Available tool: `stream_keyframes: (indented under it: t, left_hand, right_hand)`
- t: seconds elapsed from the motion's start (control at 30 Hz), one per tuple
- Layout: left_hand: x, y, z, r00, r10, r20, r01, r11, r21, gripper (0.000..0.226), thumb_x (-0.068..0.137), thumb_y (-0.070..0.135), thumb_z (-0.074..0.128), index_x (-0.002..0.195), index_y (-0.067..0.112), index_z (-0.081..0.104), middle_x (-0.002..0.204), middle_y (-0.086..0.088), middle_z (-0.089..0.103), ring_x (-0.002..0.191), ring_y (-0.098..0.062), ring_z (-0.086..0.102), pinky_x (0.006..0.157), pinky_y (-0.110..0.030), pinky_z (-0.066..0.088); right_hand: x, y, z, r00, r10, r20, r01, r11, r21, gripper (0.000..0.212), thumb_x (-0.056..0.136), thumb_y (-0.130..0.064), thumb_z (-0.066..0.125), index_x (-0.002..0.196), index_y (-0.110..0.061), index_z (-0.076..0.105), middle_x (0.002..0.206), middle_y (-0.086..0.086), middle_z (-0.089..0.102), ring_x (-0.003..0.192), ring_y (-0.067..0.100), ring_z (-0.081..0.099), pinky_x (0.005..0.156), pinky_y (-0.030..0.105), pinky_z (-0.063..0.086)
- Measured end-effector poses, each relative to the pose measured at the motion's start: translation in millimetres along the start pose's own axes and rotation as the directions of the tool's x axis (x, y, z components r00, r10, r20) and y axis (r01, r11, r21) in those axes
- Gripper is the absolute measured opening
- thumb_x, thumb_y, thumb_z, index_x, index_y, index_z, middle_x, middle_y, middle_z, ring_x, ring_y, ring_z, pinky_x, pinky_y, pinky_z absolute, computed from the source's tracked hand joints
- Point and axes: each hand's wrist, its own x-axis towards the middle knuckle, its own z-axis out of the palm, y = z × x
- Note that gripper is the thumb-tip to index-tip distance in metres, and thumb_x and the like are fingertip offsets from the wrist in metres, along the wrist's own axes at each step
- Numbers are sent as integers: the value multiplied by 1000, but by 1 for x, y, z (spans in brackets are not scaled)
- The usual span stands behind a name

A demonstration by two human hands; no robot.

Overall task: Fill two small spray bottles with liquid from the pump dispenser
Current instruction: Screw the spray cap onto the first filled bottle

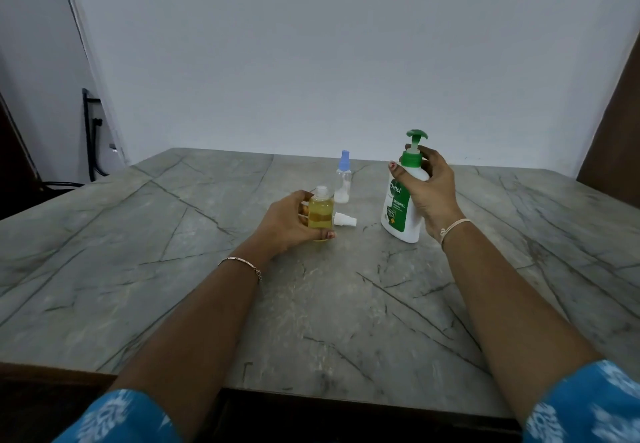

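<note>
My left hand (pixel 289 222) grips a small clear bottle (pixel 321 215) holding yellow liquid; it stands upright on the table with its neck uncapped. Its white spray head (pixel 344 220) lies on the table just to the right of it. Behind stands a second small clear spray bottle (pixel 343 179) with a blue cap on, with a little whitish liquid at its bottom. My right hand (pixel 427 188) holds the white pump dispenser (pixel 400 207) around its shoulder, tilted slightly left, with the green pump head (pixel 416 137) pointing up.
The grey marble-patterned table (pixel 242 304) stretches wide around the bottles. A pale wall rises behind its far edge. A dark metal frame with cables (pixel 90 137) stands at the far left, off the table.
</note>
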Motion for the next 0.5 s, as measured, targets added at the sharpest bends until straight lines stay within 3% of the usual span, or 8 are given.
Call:
stream_keyframes:
  t: [0.17,0.33,0.43,0.5]
  left_hand:
    - [-1,0,0,1000,-22,18,22,1000,-10,78,64,37,87,129,16,50,111,-2,66,93,-13,64,85,-22,47]
    - [-1,0,-1,999,-18,28,18,1000,-12,73,66,35,86,127,15,52,108,0,65,91,-12,62,86,-22,47]
    - [0,-1,0,999,-22,34,22,1000,-3,72,65,37,86,126,15,53,111,-1,66,96,-14,63,89,-25,49]
    - [0,-2,0,999,-19,33,19,1000,8,72,64,39,86,125,16,54,114,-1,66,101,-16,63,93,-29,50]
  right_hand:
    - [-3,-1,3,999,18,-29,-19,999,-45,50,81,-10,77,126,-12,55,110,3,64,96,18,64,93,35,53]
    - [-8,-5,2,998,62,-14,-63,996,-59,77,74,-20,85,135,-29,39,126,2,55,110,21,60,102,42,48]
    - [-12,-7,1,994,22,-107,-41,984,-175,95,73,-31,84,146,-28,23,144,4,39,134,25,38,113,47,33]
    - [-22,-11,6,974,-75,-213,9,955,-296,93,79,-29,78,150,-20,18,150,4,28,140,23,23,115,46,24]
